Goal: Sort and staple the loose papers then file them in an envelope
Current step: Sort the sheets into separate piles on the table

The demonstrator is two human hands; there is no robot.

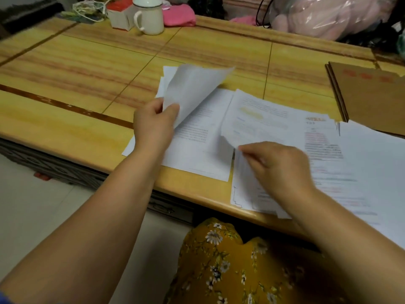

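Two hands busy: left hand (153, 123) pinching one lifted sheet (192, 91), thumb and fingers closed on its lower edge; right hand (278, 165) with fingertips together, nipping the near corner of a printed page (258, 119)
Step in hand: sorting, by the look of it — nothing stapled yet, no stapler anywhere in view
Left pile (197, 154): flat on the table (76, 69) under the lifted sheet, a few edges fanned out at the far end
Right spread (328, 154): printed pages overlapping loosely, some hanging over the near table edge, a bit blurred so text unreadable
Envelopes (368, 99): brown, stacked at the far right, lying over the far corner of the right spread, well apart from both hands
Tip for the lifted sheet: probably best kept pinched at one edge only, laid down square on the left pile, not dropped from a height
Tip for the right page: peel just the one layer — a thumb rub at the corner should split stuck sheets
Tip for order: worth checking headings before laying down, way easier than re-sorting later
Risk: overhanging pages likely to slide off toward the lap, so worth nudging back first
Before stapling: tap each pile on the table to square edges
Background stuff: white mug (149, 18) and a pink cloth (179, 15) at the far edge, out of the way
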